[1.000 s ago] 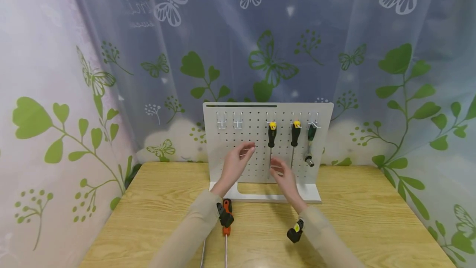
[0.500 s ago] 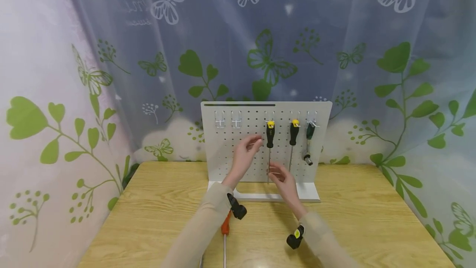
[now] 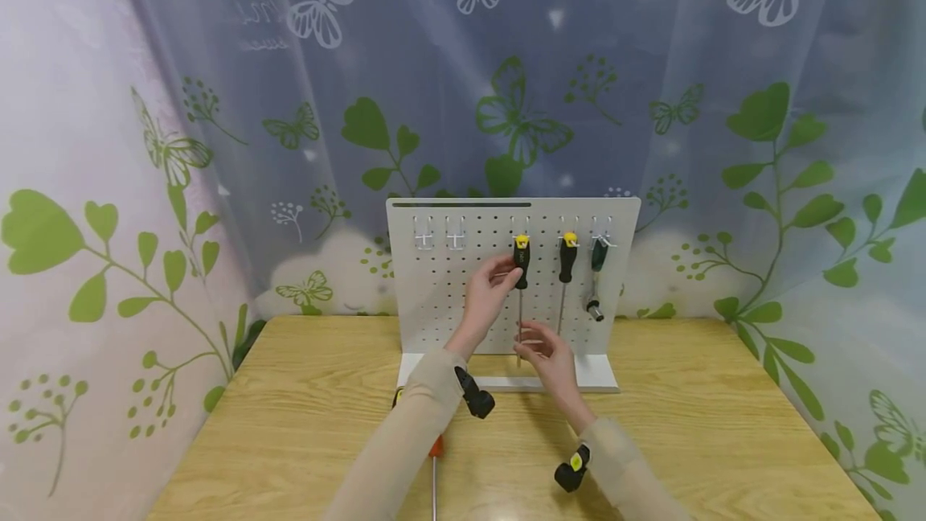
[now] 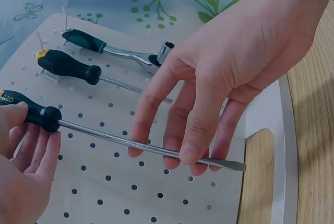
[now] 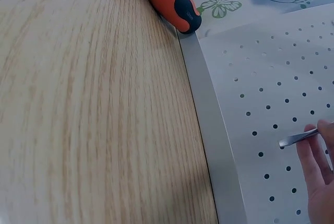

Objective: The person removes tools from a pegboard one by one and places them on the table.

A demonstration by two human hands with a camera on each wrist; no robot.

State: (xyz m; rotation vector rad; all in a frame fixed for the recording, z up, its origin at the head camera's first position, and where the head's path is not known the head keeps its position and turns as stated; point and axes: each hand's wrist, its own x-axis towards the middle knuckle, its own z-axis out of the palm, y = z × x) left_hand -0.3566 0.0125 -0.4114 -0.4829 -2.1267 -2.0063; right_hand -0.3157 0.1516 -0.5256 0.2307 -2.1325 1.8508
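Observation:
A flat-blade screwdriver [image 3: 522,254] with a black handle and yellow end hangs upright at a hook on the white pegboard [image 3: 463,320]. My left hand [image 3: 483,296] holds its handle from the left, thumb in front and fingers behind, also seen in the left wrist view. Lower down, my right hand [image 3: 550,352] pinches the metal shaft [image 4: 115,138] near the tip between thumb and fingers. In the right wrist view the flat tip [image 5: 295,139] pokes out past the fingers of the right hand [image 5: 318,166].
Right of it hang another black-and-yellow screwdriver [image 3: 567,260] and a green-handled ratchet wrench [image 3: 599,256] with a socket. Two clear hooks [image 3: 455,235] sit at the board's left. An orange screwdriver [image 3: 436,449] lies on the wooden table [image 3: 311,392], partly behind the left arm.
My left hand has moved right and taken hold of the screwdriver's handle. The right hand has slid slightly down along the shaft and now pinches it near the tip.

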